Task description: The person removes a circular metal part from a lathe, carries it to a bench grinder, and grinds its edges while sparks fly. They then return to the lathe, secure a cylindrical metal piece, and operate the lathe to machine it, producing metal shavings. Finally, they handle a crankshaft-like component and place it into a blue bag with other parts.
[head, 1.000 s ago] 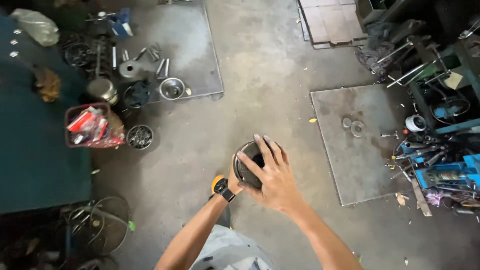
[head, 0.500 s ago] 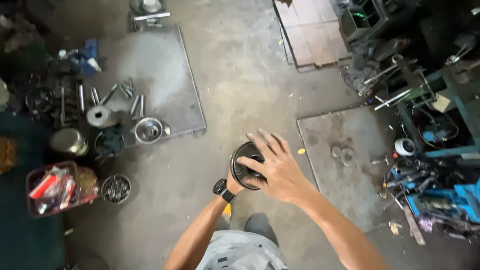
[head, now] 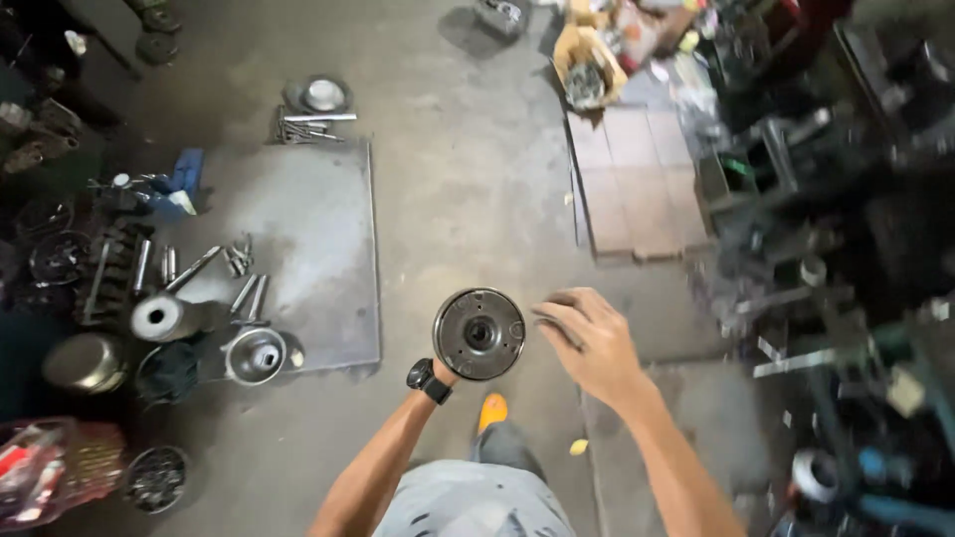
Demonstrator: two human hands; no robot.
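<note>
Right hand (head: pixel 594 343) lifted off, metal disc (head: pixel 478 333) uncovered

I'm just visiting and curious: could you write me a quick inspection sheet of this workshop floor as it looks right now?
Surface: stained concrete floor, with a flat metal sheet lying on it.
Job's things: round dark metal disc with a centre hub, held up by the left hand.
Clutter: metal rods, a small metal bowl and a cylinder at the sheet's edge.
Grippers: right hand open beside the disc, not touching it.
Cables: nothing seen.
Surroundings: tiled slab; blurred machinery on the right.
</note>
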